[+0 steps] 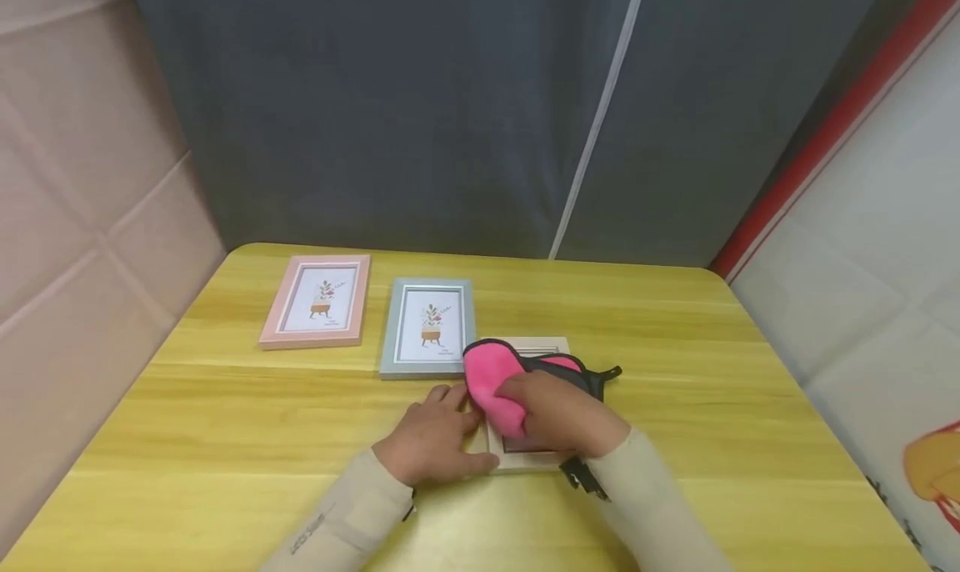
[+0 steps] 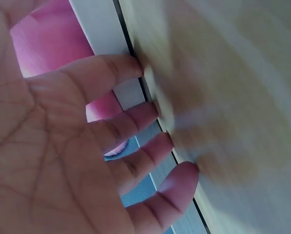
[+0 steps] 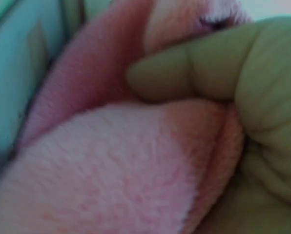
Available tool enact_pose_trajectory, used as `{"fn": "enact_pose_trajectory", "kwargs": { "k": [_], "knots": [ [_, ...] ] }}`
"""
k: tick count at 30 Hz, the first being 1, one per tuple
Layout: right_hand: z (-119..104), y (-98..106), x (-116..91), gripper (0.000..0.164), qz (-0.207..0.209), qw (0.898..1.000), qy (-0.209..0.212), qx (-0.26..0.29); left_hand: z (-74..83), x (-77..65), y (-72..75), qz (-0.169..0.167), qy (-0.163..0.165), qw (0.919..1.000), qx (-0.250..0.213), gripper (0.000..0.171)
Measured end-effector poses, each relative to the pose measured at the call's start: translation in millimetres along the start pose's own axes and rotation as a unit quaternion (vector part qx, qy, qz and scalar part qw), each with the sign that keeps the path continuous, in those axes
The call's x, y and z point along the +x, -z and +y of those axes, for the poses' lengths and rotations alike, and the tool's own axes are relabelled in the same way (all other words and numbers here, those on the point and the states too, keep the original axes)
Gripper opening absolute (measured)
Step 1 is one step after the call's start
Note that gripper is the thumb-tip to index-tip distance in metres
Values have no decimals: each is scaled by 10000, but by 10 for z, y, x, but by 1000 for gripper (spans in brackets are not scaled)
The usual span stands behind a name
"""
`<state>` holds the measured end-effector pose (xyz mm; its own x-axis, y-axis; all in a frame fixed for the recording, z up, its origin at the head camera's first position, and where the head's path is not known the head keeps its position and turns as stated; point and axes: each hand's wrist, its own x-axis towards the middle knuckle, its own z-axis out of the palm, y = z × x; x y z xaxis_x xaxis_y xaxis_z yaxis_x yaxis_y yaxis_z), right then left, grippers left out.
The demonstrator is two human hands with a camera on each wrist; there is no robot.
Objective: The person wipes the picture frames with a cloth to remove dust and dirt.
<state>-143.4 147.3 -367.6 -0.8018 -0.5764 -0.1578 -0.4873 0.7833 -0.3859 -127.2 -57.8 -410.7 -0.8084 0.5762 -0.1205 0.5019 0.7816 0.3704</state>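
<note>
A pink cleaning cloth with dark edging (image 1: 492,368) is bunched in my right hand (image 1: 558,409), which grips it over a cream picture frame (image 1: 536,464) lying flat. The cloth and hand hide much of that frame. In the right wrist view, the fuzzy pink cloth (image 3: 101,161) folds around the fingers of my right hand (image 3: 272,87). My left hand (image 1: 435,439) rests at the left side of the cream frame, its fingers spread and touching the table. The left wrist view has the palm of my left hand (image 2: 52,131) with fingers loosely extended.
A grey-blue picture frame (image 1: 387,347) with a plant print lies just left of the cloth. Farther left is a pink picture frame (image 1: 272,336) with a similar print. The yellow wood-grain table (image 1: 675,330) ends at a dark curtain (image 1: 375,122).
</note>
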Motion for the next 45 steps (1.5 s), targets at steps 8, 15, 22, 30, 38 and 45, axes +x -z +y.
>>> {"fn": "enact_pose_trajectory", "kwargs": {
  "k": [8, 15, 22, 30, 38, 45],
  "knots": [
    [-162, -92, -361, 22, -157, 9979, 624, 118, 28, 22, -39, 217, 158, 9995, -163, 69],
    [-310, -202, -342, 17, 346, 9935, 568, -922, 32, -1, 19, 175, 62, 9998, 59, 64],
    [-245, -140, -112, 22, 196, 9977, -141, -629, 29, -1, 44, -8, -6, 10000, 99, 67],
    [-114, -18, 224, 8, -247, 9946, -880, -488, 24, 3, 43, -92, -72, 9994, 327, 70],
    [7, 13, 362, 40, -231, 9914, -1079, -702, 35, -4, 77, -269, -19, 9986, 460, 75],
    [71, -3, 280, 42, -54, 9951, -977, -122, 23, 1, 47, -211, -39, 9989, 426, 76]
  ]
}}
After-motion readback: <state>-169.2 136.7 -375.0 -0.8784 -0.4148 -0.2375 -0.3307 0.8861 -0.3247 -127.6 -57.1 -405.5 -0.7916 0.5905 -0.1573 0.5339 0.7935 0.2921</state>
